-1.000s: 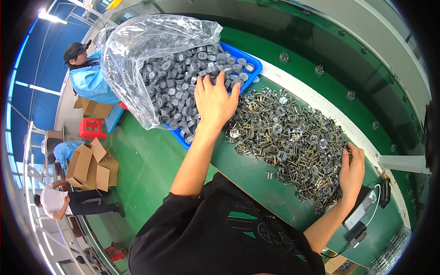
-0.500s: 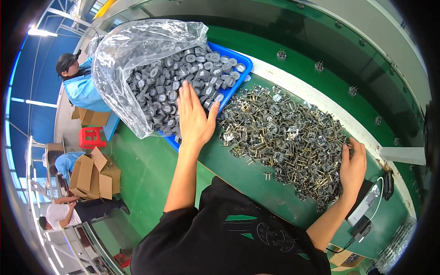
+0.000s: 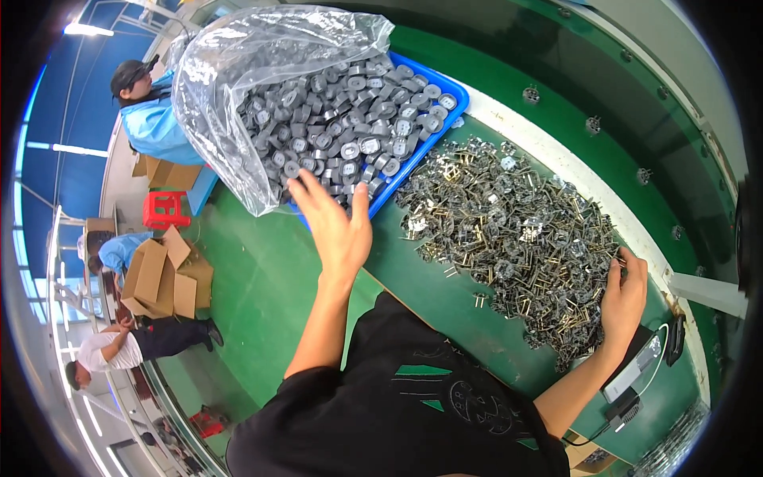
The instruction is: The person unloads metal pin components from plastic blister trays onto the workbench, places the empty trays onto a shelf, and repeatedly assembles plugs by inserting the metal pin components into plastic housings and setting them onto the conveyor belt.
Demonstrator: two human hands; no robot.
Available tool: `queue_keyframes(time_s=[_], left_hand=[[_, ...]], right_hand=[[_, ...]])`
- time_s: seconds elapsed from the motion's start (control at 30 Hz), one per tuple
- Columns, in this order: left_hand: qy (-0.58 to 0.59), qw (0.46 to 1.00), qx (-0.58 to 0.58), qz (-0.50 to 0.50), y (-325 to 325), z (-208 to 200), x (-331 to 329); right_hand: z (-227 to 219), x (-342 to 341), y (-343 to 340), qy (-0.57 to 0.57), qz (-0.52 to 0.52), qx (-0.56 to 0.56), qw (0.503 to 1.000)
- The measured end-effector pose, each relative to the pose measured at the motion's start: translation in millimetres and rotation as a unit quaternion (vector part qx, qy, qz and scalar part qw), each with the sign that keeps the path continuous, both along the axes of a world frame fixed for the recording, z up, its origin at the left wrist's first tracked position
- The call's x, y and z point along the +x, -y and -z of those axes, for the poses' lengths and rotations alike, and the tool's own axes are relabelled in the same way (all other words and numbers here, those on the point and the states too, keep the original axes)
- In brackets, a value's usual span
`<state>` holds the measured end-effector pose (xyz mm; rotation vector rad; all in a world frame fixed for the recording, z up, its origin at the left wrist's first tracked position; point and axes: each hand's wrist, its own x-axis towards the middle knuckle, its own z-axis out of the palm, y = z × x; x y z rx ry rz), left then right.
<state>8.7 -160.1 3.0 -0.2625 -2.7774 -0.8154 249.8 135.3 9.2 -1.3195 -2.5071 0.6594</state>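
Note:
My left hand [image 3: 338, 230] is open, its thumb and fingers spread at the near edge of a blue tray [image 3: 433, 143]. Grey round plastic caps [image 3: 350, 149] fill the tray, some spilling from a clear plastic bag [image 3: 211, 103]. One fingertip is close to a cap at the bag's mouth; nothing is visible in the palm. To the right, a wide heap of pronged plug inserts [image 3: 517, 230] covers part of the green table. My right hand [image 3: 625, 300] is at the heap's right edge, thumb and fingers curled together around a small pronged insert, partly hidden by the fingertips.
Beyond a pale ledge [image 3: 548, 159], single plug inserts [image 3: 593, 124] stand spaced out on a green belt. A white power block with a cable [image 3: 632, 374] lies by my right forearm. At left are a red stool [image 3: 165, 210], open cardboard boxes [image 3: 171, 274] and several people.
My left hand has drawn back from over the caps toward the tray's near edge, its fingers spreading. My right hand stays at the heap's edge. The whole view has shifted slightly.

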Motion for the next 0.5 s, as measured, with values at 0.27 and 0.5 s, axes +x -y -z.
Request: queue_keyframes(time_s=[0.27,0.5], left_hand=[[-0.077,0.991,-0.063,0.093,-36.4,-3.1,-16.2],[-0.126,0.979,-0.16,-0.021,-14.8,-5.4,-19.1]], right_hand=[[11.4,5.1,-3.4,-0.027,-0.039,0.058,0.997],[0.0,3.0,1.7,-0.004,0.0,0.004,1.0]])
